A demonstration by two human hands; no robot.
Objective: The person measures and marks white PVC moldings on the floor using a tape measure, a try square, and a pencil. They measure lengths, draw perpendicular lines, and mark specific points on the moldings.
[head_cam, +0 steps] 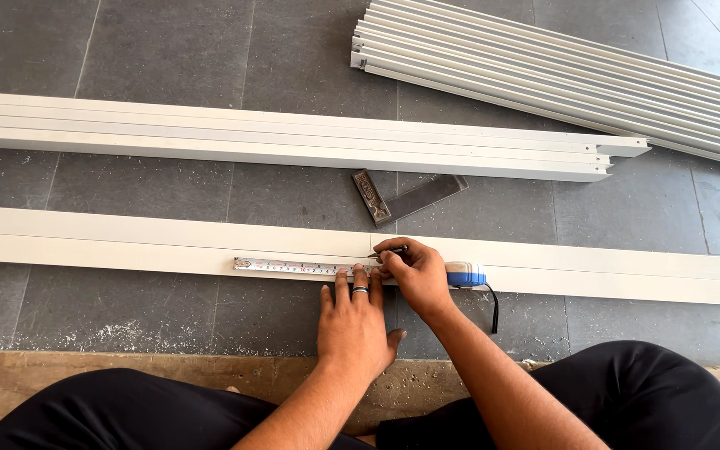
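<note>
Tape lies along the white profile, mid-frame; I press my left hand flat on it so it can't slide, while my right hand pinches a pencil at the reading.

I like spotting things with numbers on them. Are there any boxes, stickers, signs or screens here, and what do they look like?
No boxes, stickers, signs or screens.
Tape measure blade: thin pale strip with printed marks, flat along the white profile, under the left hand.
Tape measure case: blue and white, beside the right hand.
</note>
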